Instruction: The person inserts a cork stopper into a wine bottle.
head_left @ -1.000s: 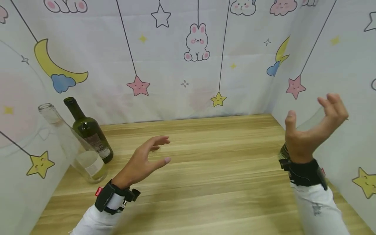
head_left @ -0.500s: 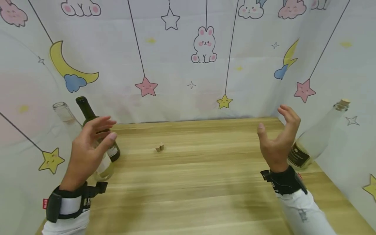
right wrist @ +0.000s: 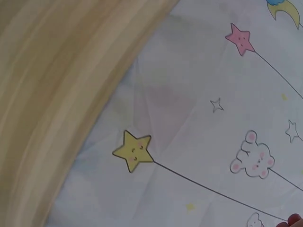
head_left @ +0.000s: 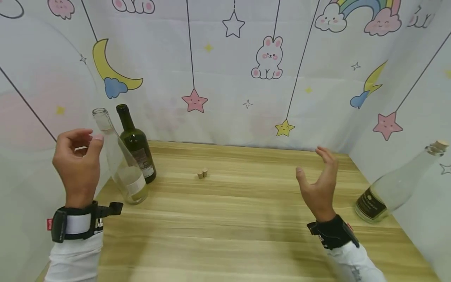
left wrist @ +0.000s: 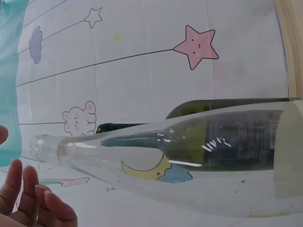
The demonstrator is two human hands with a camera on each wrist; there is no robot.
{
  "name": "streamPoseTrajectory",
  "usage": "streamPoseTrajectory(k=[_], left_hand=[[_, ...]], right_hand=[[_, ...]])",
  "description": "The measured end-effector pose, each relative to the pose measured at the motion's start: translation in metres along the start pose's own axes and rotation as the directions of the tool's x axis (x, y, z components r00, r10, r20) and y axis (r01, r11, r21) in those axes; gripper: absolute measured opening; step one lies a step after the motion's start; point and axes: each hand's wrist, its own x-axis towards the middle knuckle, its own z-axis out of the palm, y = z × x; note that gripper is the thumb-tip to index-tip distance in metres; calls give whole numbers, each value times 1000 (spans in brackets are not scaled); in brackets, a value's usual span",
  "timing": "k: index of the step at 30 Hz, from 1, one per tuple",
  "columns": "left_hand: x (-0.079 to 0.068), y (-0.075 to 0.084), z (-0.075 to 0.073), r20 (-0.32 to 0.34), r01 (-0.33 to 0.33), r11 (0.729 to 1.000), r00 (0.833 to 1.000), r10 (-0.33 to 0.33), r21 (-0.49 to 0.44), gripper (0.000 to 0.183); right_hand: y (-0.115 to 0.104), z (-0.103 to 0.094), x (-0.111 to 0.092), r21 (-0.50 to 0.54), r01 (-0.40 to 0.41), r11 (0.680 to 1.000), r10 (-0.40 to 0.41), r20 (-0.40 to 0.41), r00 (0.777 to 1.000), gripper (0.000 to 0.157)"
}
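A clear glass bottle (head_left: 124,168) without a stopper stands at the left of the table, its neck free. My left hand (head_left: 78,164) is raised beside that neck, fingers loosely bent and holding nothing. In the left wrist view its fingertips (left wrist: 29,182) lie just off the bottle mouth. Behind the clear bottle stands a dark green bottle (head_left: 138,150). My right hand (head_left: 318,190) hovers over the right side of the table, thumb and fingers spread with nothing between them. To its right is another clear bottle (head_left: 398,186), with a dark label and a cork (head_left: 440,145) in its mouth.
Two small corks (head_left: 202,173) rest close together near the middle of the wooden table (head_left: 225,219). A white cloth wall (head_left: 229,121) with cartoon prints encloses the back and both sides.
My left hand has moved left and up, to beside the clear bottle's neck, uncovering the two corks. My right hand has come away from the corked bottle. The head view has turned left.
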Motion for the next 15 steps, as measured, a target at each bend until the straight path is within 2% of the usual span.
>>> streamPoseTrajectory(k=[2, 4, 6, 9, 15], left_hand=[[3, -5, 1, 13, 76, 997, 997, -76, 9, 39], [5, -10, 3, 77, 146, 988, 986, -149, 44, 49], [7, -14, 7, 146, 189, 979, 969, -198, 77, 56], [8, -20, 13, 204, 210, 973, 953, -226, 98, 60], [6, -32, 20, 219, 263, 957, 933, -284, 123, 52]], right_hand=[[11, 6, -10, -25, -44, 999, 46, 87, 995, 66], [17, 11, -20, -43, -89, 995, 95, 160, 983, 70], [21, 14, -27, -62, -118, 991, 129, 213, 968, 72], [24, 18, -35, -67, -150, 986, 162, 263, 951, 73], [23, 20, -39, -63, -184, 981, 194, 358, 913, 72]])
